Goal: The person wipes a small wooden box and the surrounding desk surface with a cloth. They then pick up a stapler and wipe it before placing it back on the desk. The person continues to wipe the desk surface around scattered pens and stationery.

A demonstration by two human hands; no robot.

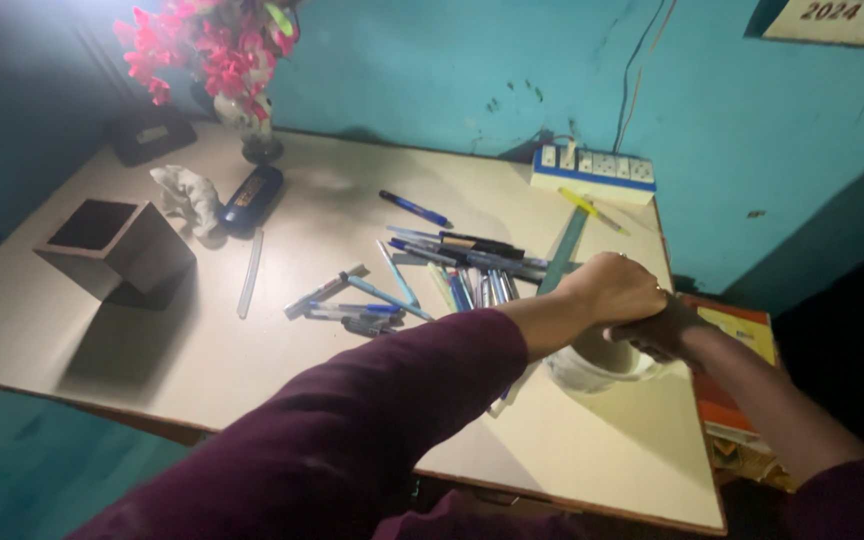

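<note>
One white table (252, 360) carries everything. One square brown holder (117, 245) stands far left of the white cup (592, 368); roughly twenty pens (452, 275) lie scattered just left of it. Both hands cover the cup: my left hand (614, 288) curls over its rim, my right hand (664, 332) grips its side.

Free room and obstacles, desk surface.

- Near left portion of the table (152, 370): bare between the square dark holder (117, 250) and the front edge; open passage.
- Centre: scattered pens (452, 275) form a wide band, with a green ruler (562, 250) slanting through it; little bare surface between them.
- Right: left hand (612, 290) and right hand (657, 335) meet over a white cup (592, 365), closing that side.
- Back edge: flower vase (252, 125), dark case (252, 198), white figurine (187, 195) and power strip (592, 172) stand along the wall.
- Near right corner: bare beyond the cup.
</note>
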